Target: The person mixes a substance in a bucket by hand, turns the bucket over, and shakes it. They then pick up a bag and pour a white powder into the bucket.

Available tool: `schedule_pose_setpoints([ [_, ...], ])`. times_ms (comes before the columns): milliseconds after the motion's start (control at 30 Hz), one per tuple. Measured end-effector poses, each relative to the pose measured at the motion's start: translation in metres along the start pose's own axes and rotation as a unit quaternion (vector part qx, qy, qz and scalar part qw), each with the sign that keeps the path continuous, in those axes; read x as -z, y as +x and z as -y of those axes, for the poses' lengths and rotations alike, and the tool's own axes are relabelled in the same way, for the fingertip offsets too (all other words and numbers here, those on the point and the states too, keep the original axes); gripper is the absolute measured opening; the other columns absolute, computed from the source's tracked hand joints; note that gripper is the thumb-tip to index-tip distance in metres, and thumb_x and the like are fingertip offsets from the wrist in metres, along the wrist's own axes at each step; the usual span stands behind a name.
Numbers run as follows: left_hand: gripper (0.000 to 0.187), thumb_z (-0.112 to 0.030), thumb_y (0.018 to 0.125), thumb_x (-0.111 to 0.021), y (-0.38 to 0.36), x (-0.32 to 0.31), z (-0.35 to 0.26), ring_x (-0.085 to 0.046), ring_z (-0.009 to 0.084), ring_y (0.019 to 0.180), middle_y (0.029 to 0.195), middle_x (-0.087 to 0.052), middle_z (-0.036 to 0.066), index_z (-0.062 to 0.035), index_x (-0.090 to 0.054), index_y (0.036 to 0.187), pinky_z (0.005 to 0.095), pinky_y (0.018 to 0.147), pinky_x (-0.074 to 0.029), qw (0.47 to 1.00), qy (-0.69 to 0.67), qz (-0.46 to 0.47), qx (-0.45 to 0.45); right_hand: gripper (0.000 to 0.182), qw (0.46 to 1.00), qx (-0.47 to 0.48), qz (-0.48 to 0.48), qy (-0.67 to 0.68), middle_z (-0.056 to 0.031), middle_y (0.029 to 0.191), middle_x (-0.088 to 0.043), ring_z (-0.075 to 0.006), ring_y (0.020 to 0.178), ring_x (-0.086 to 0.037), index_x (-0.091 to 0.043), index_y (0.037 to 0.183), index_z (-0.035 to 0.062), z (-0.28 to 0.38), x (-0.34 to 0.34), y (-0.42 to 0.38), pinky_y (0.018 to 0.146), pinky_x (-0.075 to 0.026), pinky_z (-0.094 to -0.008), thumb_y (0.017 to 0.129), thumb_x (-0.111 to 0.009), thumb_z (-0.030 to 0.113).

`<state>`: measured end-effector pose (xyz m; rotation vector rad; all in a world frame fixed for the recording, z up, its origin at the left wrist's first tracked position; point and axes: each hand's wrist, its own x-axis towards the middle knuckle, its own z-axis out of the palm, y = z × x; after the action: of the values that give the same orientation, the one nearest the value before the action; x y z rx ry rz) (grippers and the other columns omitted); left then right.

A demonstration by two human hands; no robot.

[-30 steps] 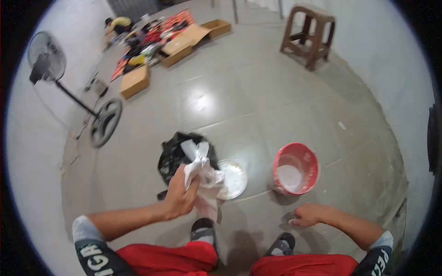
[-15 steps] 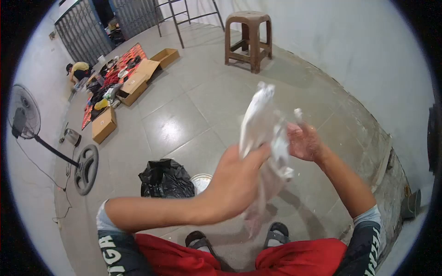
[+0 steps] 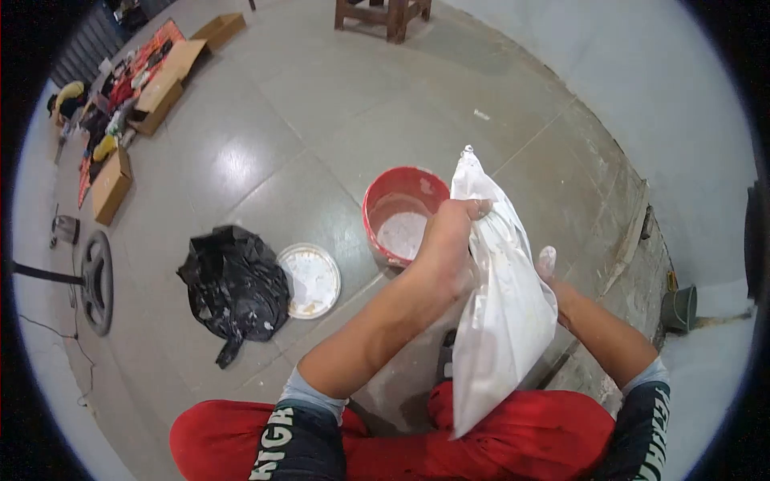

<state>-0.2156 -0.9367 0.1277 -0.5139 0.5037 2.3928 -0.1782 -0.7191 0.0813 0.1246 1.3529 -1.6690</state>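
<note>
A white plastic bag point(image 3: 509, 321), wide at the bottom and narrowing to a twisted, smeared tip at the top, hangs in front of my knees. My left hand point(image 3: 457, 240) is closed around its upper part, thumb across the front. My right hand point(image 3: 555, 290) is against the bag's right side; its thumb sticks up, coated with white paste, while the other fingers are hidden behind the plastic. Just beyond my left hand a red bucket point(image 3: 371, 210) stands on the floor, whitish material inside it.
Left of the bucket lie a round, paste-smeared white lid point(image 3: 327, 303) and a crumpled black plastic bag point(image 3: 233, 280). Farther left are a fan base point(image 3: 98, 284), cardboard boxes point(image 3: 112, 188) and a crouching person point(image 3: 70, 94). A brown stool point(image 3: 397, 20) stands at the back; a wall runs along the right.
My view has tilted down and turned right, bringing the red bucket into sight. The bag, blurred and crumpled before, now hangs spread out. My right hand has come against its side.
</note>
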Motion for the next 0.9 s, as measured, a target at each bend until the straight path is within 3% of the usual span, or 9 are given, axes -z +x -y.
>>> schedule_pose_setpoints([
  [233, 0.026, -0.010, 0.090, -0.046, 0.027, 0.040, 0.007, -0.067, 0.0341, 0.082, 0.093, -0.064, 0.020, 0.0057, -0.052, 0.110, 0.0457, 0.082, -0.056, 0.996, -0.086, 0.016, 0.009, 0.102, 0.991, -0.073, -0.045, 0.107, -0.0182, 0.144, -0.047, -0.0314, 0.128, -0.052, -0.035, 0.148, 0.0047, -0.053, 0.015, -0.011, 0.109, -0.042, -0.0458, 0.079, -0.059, 0.074],
  [333, 0.028, -0.014, 0.089, -0.047, 0.033, 0.044, 0.012, -0.067, 0.0352, 0.083, 0.093, -0.064, 0.021, 0.0060, -0.054, 0.107, 0.0467, 0.083, -0.056, 0.994, -0.109, -0.014, -0.001, 0.089, 0.986, -0.091, -0.125, 0.061, -0.0203, 0.142, -0.048, -0.0346, 0.126, -0.054, -0.035, 0.147, 0.0026, -0.048, -0.001, -0.016, 0.106, -0.044, -0.0501, 0.087, -0.058, 0.064],
  [367, 0.029, -0.016, 0.088, -0.048, 0.036, 0.045, 0.017, -0.067, 0.0357, 0.084, 0.094, -0.065, 0.022, 0.0055, -0.055, 0.105, 0.0475, 0.083, -0.055, 0.992, -0.126, -0.008, 0.003, 0.082, 0.990, -0.069, -0.074, 0.100, -0.0203, 0.142, -0.049, -0.0353, 0.126, -0.054, -0.036, 0.147, 0.0027, -0.055, 0.007, -0.016, 0.106, -0.044, -0.0514, 0.090, -0.055, 0.059],
  [400, 0.030, -0.018, 0.087, -0.048, 0.040, 0.046, 0.021, -0.067, 0.0362, 0.085, 0.094, -0.066, 0.022, 0.0049, -0.057, 0.104, 0.0482, 0.084, -0.055, 0.990, -0.143, 0.001, 0.006, 0.082, 0.990, -0.072, -0.075, 0.093, -0.0203, 0.142, -0.049, -0.0353, 0.126, -0.054, -0.036, 0.147, 0.0027, -0.054, 0.006, -0.017, 0.106, -0.044, -0.0514, 0.090, -0.055, 0.059],
  [467, 0.031, -0.021, 0.086, -0.049, 0.049, 0.051, 0.027, -0.066, 0.0365, 0.087, 0.096, -0.065, 0.022, 0.0027, -0.056, 0.105, 0.0490, 0.085, -0.053, 0.986, -0.167, 0.009, 0.002, 0.096, 0.982, -0.076, -0.155, 0.073, -0.0113, 0.140, -0.054, -0.0317, 0.125, -0.055, -0.045, 0.144, 0.0106, -0.043, -0.007, -0.023, 0.110, -0.040, -0.0509, 0.070, -0.072, 0.065],
  [600, 0.031, -0.021, 0.086, -0.048, 0.054, 0.040, 0.030, -0.067, 0.0365, 0.087, 0.096, -0.067, 0.021, 0.0033, -0.058, 0.103, 0.0477, 0.088, -0.053, 0.973, -0.220, -0.008, -0.066, 0.089, 0.970, -0.091, -0.191, 0.116, -0.0141, 0.134, -0.058, -0.0311, 0.119, -0.059, -0.049, 0.140, 0.0067, -0.015, -0.019, -0.045, 0.107, -0.044, -0.0484, 0.073, -0.074, 0.059],
  [667, 0.033, -0.021, 0.086, -0.049, 0.052, 0.039, 0.027, -0.065, 0.0362, 0.092, 0.100, -0.066, 0.021, 0.0036, -0.058, 0.106, 0.0471, 0.091, -0.051, 0.968, -0.240, 0.013, -0.072, 0.063, 0.968, -0.154, -0.193, 0.040, -0.0174, 0.131, -0.057, -0.0308, 0.115, -0.061, -0.047, 0.137, 0.0000, 0.013, -0.033, -0.051, 0.101, -0.048, -0.0454, 0.090, -0.061, 0.039],
  [700, 0.035, -0.022, 0.086, -0.049, 0.053, 0.035, 0.025, -0.064, 0.0360, 0.096, 0.104, -0.065, 0.021, 0.0038, -0.057, 0.108, 0.0466, 0.094, -0.049, 0.962, -0.257, 0.032, -0.085, 0.058, 0.944, -0.175, -0.281, 0.005, -0.0152, 0.125, -0.060, -0.0268, 0.110, -0.062, -0.051, 0.132, -0.0016, 0.042, -0.068, -0.047, 0.097, -0.050, -0.0397, 0.086, -0.066, 0.031],
  [900, 0.027, -0.018, 0.089, -0.047, 0.084, 0.041, 0.042, -0.065, 0.0284, 0.097, 0.105, -0.065, 0.015, -0.0003, -0.060, 0.105, 0.0411, 0.092, -0.050, 0.914, -0.286, 0.018, -0.287, 0.070, 0.893, -0.046, -0.382, -0.233, -0.0134, 0.116, -0.063, -0.0206, 0.100, -0.063, -0.049, 0.132, -0.0047, 0.087, -0.128, -0.021, 0.087, -0.051, -0.0327, 0.075, -0.079, 0.023],
])
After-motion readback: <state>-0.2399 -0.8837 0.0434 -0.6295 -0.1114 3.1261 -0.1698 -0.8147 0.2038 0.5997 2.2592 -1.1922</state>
